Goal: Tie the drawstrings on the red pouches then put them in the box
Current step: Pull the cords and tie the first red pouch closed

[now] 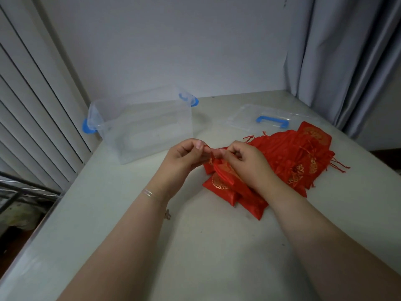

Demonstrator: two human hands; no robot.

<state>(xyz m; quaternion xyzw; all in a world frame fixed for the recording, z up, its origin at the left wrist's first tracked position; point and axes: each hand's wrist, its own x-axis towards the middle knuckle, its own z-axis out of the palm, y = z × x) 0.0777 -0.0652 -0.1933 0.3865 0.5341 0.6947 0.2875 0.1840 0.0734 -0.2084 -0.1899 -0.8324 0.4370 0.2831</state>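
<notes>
While both hands meet above the near end of the red heap, the left hand (184, 156) pinches a red drawstring (207, 148) between thumb and curled fingers, and the right hand (243, 159) pinches the same cord from the other side, fingers curled in tight. The cord runs down to a red pouch (221, 177) with a gold round emblem, which lies on the white table (108, 213) just below the hands, its mouth gathered; whether a knot is formed cannot be told. More flat pouches lie under and beside it. A larger pile of red pouches (293, 153) spreads to the right, touching the worked pouch, loose tassels trailing off its edges. The clear plastic box (141, 122) with blue latches stands open at the table's far left, well apart from the pile, nothing red seen inside. Its clear lid (271, 118) with a blue handle lies flat behind the pile. A thin bracelet (152, 195) circles the left wrist. Grey curtain (347, 61) hangs at right.
</notes>
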